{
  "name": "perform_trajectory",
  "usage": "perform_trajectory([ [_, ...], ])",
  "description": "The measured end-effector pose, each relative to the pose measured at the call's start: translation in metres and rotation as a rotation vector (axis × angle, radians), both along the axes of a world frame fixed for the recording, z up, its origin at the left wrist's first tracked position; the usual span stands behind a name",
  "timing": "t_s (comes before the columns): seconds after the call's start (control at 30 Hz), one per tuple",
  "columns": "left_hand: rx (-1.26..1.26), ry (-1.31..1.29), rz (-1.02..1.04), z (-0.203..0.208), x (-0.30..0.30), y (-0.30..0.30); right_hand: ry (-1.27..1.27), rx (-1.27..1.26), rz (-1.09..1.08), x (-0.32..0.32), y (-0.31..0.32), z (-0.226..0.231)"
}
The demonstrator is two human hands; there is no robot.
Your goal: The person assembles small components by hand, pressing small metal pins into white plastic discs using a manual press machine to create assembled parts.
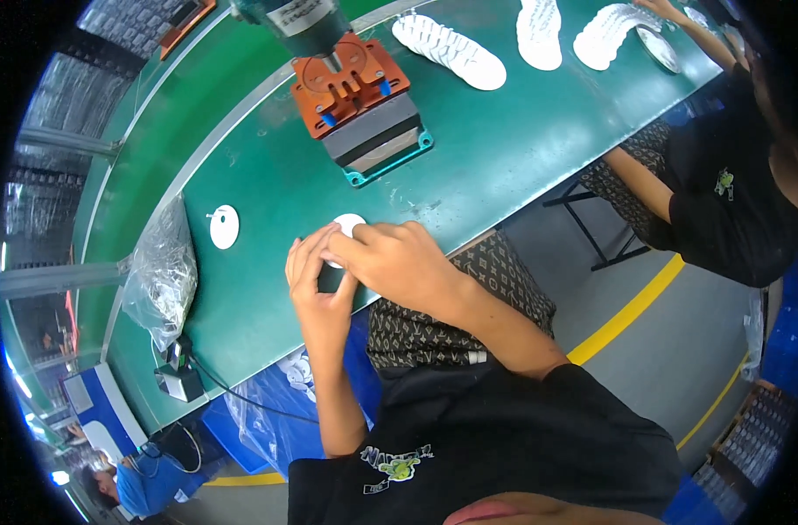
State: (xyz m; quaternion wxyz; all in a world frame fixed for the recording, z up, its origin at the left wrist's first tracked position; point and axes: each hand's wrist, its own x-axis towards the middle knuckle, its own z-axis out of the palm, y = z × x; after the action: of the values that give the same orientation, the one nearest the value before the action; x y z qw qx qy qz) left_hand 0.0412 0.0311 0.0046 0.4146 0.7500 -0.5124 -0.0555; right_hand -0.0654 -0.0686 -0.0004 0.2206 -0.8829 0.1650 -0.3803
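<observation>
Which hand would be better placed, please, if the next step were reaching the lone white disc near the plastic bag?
Left, probably: the left hand lies nearer the lone white disc, with the right hand farther off.

A bare strip of green worktop (272, 175) runs between the left grip (317, 284) and the lone white disc (227, 229), leaving a sideways passage; past that disc, a clear plastic bag (164, 271) obstructs the left side; straight ahead stands the orange fixture (366, 75) on its block, a dark tool head (307, 24) above it; open surface lies between the right grip (408, 262) and the fanned white discs (456, 54).
</observation>
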Motion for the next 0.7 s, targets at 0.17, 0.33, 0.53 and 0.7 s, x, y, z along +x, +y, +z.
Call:
perform_trajectory([
  [0.17,-0.028,0.007,0.002,-0.002,-0.001,-0.001,0.09,-0.005,0.021,0.004,0.004,0.007],
  [0.33,-0.034,-0.01,0.003,-0.003,-0.001,0.001,0.159,0.02,0.024,0.003,0.005,0.01],
  [0.53,-0.036,-0.006,0.026,-0.005,-0.002,0.002,0.189,0.04,0.058,0.007,0.005,0.011],
  [0.7,-0.011,-0.031,0.006,-0.003,-0.002,0.001,0.171,0.033,0.061,0.001,0.003,0.01],
])
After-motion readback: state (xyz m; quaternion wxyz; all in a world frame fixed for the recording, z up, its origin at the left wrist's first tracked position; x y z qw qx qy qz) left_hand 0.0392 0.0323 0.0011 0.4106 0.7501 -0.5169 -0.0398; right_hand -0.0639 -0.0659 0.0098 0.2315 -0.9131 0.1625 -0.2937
